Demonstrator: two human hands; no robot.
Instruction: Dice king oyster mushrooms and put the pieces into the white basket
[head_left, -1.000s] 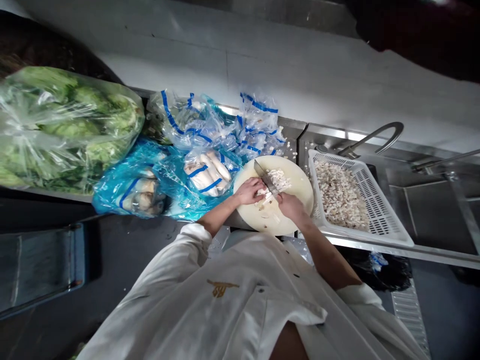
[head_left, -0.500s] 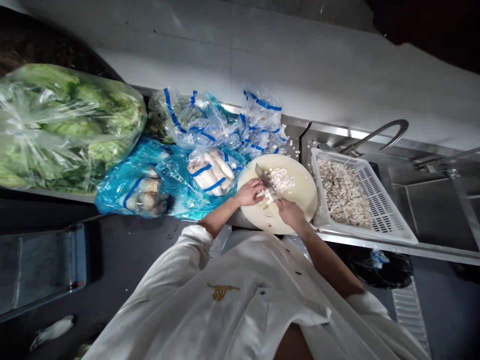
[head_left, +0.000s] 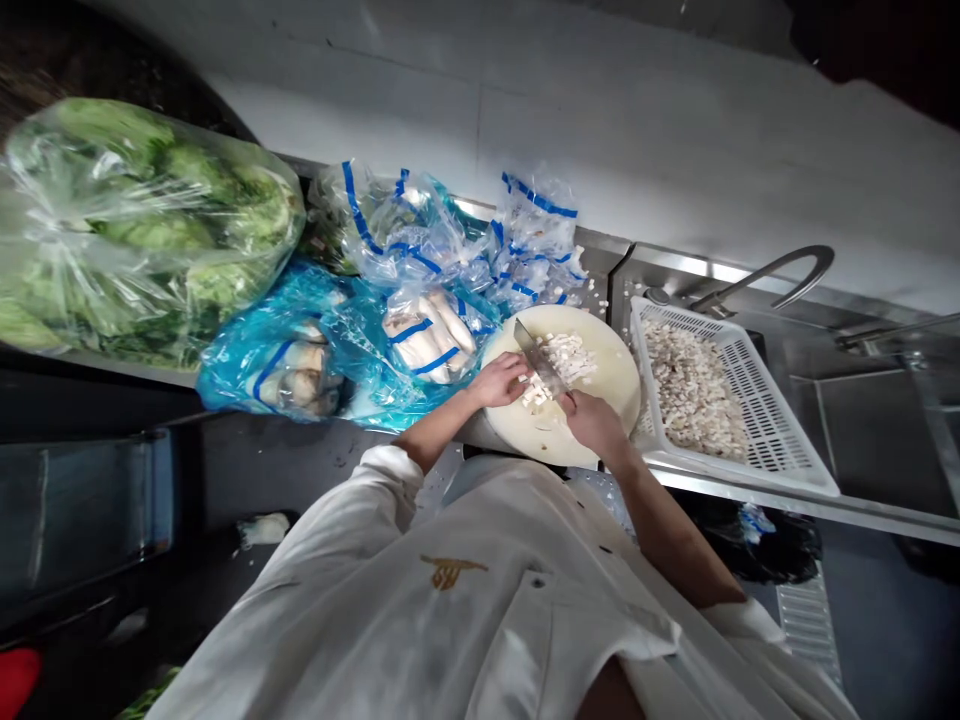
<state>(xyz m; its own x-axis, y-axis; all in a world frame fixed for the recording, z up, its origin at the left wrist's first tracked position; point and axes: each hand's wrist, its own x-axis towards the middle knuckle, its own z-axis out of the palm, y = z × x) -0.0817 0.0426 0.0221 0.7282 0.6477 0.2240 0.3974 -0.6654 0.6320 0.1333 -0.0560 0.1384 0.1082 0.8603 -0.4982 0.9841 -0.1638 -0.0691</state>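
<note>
My right hand (head_left: 595,422) is closed round the handle of a kitchen knife (head_left: 541,362), its broad blade slanting to the upper left over a round white cutting board (head_left: 619,385). My left hand (head_left: 500,381) rests at the board's left side, fingers curled against pale mushroom pieces (head_left: 535,392) close to the blade. What lies under those fingertips is partly hidden. Beyond the knife, a heap of diced mushroom (head_left: 571,356) spreads over the board.
Right of the board, a white slotted basket (head_left: 776,420) holds more diced mushroom, beside a sink with a curved faucet (head_left: 814,265). Left are packed whole mushrooms (head_left: 431,335), a blue plastic bag (head_left: 232,340) and a big bag of leafy greens (head_left: 150,230). Crumpled wrappers (head_left: 536,235) lie behind.
The knife blade has lifted and shifted slightly relative to the pieces, while my left hand stays beside it. The whole view has swung a little; a red thing now shows at lower left.
</note>
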